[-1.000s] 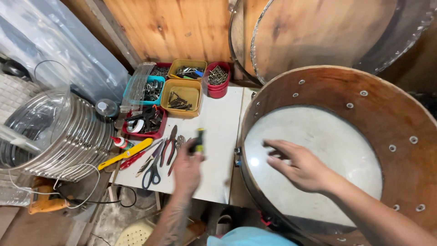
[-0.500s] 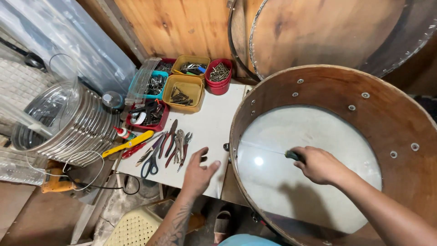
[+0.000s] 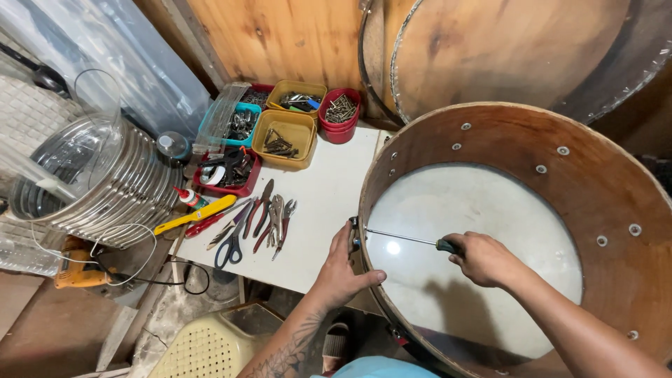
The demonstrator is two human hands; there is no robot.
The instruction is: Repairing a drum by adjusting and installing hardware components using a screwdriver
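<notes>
A large wooden drum shell [image 3: 595, 189] lies open side up, its pale drumhead [image 3: 483, 210] forming the bottom. Inside it, my right hand [image 3: 486, 260] grips the dark handle of a long screwdriver [image 3: 406, 239]. The thin shaft points left at the inner wall of the shell. My left hand [image 3: 341, 269] is on the outside of the shell's near-left rim, fingers wrapped against a small metal fitting [image 3: 355, 234] opposite the screwdriver tip.
A white table [image 3: 329, 189] holds pliers, scissors [image 3: 231, 245], a yellow-handled tool [image 3: 196, 215] and several small tubs of screws and hardware [image 3: 283, 129]. Coiled metal hoops [image 3: 105, 185] sit left, an orange drill [image 3: 77, 273] below them. A plastic stool [image 3: 210, 343] is near. More drum shells [image 3: 490, 49] lean behind.
My right hand now drives the screwdriver's shaft to the shell's left wall. My left hand has moved from the table to clasp the rim outside.
</notes>
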